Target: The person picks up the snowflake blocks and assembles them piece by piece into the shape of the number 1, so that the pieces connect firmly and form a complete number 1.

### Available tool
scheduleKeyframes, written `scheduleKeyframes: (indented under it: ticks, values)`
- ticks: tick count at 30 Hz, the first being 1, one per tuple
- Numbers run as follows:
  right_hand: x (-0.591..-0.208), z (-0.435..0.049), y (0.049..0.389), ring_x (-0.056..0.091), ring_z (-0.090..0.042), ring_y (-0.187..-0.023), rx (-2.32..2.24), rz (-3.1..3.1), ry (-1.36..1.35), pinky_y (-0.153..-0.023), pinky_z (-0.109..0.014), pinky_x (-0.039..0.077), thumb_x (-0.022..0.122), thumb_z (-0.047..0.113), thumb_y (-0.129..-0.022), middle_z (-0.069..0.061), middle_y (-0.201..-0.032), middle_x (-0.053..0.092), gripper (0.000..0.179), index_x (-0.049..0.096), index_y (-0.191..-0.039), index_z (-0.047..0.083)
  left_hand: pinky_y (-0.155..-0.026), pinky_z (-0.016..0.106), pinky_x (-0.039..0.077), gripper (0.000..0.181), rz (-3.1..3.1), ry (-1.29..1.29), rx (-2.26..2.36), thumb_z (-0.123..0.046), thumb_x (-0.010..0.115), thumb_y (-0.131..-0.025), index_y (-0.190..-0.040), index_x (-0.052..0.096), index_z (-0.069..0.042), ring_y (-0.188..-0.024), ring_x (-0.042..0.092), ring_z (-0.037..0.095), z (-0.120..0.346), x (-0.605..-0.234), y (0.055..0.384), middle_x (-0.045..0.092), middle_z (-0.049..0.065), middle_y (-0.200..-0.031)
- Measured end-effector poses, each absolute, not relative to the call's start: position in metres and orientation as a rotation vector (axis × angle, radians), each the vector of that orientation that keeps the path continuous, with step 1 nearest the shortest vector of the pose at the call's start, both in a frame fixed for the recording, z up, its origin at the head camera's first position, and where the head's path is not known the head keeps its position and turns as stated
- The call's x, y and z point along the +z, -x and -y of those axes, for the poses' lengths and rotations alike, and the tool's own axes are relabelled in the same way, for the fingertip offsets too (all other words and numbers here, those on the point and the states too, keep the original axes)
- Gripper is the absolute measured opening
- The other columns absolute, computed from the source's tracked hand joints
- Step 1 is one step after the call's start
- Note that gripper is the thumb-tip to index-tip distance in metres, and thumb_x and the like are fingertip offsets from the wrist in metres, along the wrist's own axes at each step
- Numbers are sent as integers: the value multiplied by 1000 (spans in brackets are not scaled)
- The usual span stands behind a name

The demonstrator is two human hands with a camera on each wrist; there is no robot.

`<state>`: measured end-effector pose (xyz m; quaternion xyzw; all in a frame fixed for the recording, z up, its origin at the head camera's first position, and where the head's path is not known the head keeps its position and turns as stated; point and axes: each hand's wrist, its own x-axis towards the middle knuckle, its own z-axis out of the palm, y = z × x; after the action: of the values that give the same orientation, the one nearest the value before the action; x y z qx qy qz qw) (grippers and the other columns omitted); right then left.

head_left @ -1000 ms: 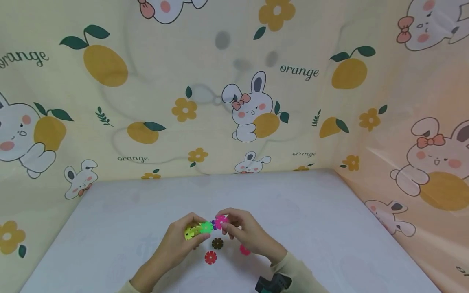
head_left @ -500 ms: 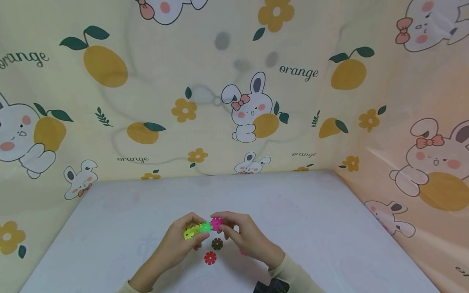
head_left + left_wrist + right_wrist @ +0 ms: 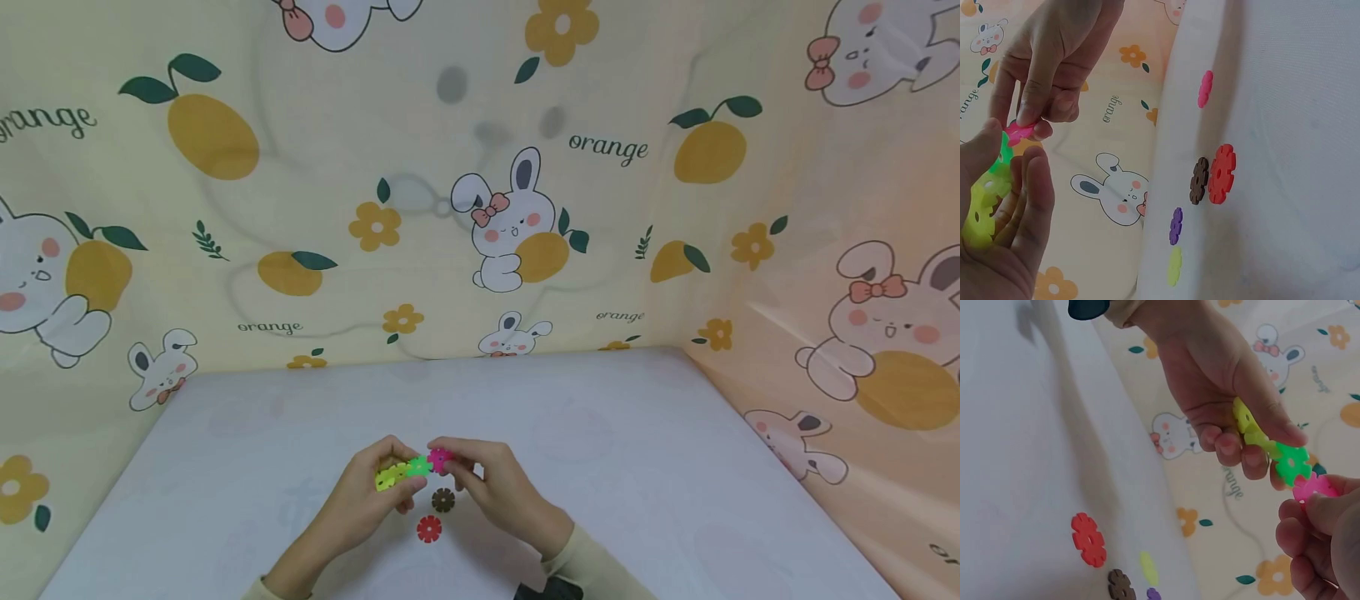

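Before the person, the left hand (image 3: 367, 483) grips a short chain of snowflake discs, flat plastic pieces with notched rims. Yellow discs (image 3: 1247, 419) lie inside its fingers, and a green disc (image 3: 1292, 464) sticks out at the end under the thumb. From the other side, the right hand (image 3: 502, 492) pinches a pink snowflake disc (image 3: 1314, 487) between thumb and index finger. The pink disc's edge meets the green one's rim, raised over the table. In the left wrist view the left fingers hide part of the yellow end.
On the white table (image 3: 637, 467) lie a red disc (image 3: 429, 529), a brown disc (image 3: 443, 500), a purple disc (image 3: 1175, 225), a pale yellow disc (image 3: 1174, 266) and a second pink disc (image 3: 1205, 89). A printed rabbit-and-orange curtain (image 3: 420, 150) stands behind and beside the table.
The right hand has shifted slightly left, bringing the pink disc against the green one. A purple sliver between them no longer shows. The loose pink disc is now covered in the head view.
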<state>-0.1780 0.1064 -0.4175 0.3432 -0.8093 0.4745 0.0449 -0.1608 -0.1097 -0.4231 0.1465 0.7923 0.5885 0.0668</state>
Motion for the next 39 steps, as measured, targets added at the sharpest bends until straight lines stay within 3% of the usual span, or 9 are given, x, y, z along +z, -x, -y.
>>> scheduleKeyframes:
  ticks: [4,20,34,39]
  values:
    - [-419,-105,178,62,-19,-65,1464,2454,-1049,-63,-20,54,62,6,-99,-11,-97,76,28,70,-125,11,-63,26,57,31,-2375,-449,1773,-20,75,-92,-108,57,1,-65,66,17,110,-423,161,71,24,-93]
    - [-425,-100,177,67,-27,-70,1499,2400,-1083,-68,-23,58,63,5,-98,-7,-104,77,27,71,-123,11,-62,25,56,29,-2333,-516,1756,-21,72,-94,-106,58,1,-64,66,13,113,-423,161,71,25,-88]
    - [-423,-102,176,65,-24,-68,1497,2440,-1055,-66,-21,56,64,9,-98,-6,-102,77,28,71,-125,12,-63,25,57,31,-2356,-507,1739,-24,73,-94,-108,60,0,-66,66,15,113,-423,163,70,26,-90]
    - [-422,-103,176,62,-8,-69,1480,2498,-1029,-63,-19,52,64,12,-99,-7,-94,76,29,69,-127,12,-64,26,58,30,-2373,-492,1729,-24,73,-94,-109,62,-1,-68,65,14,114,-422,163,70,24,-92]
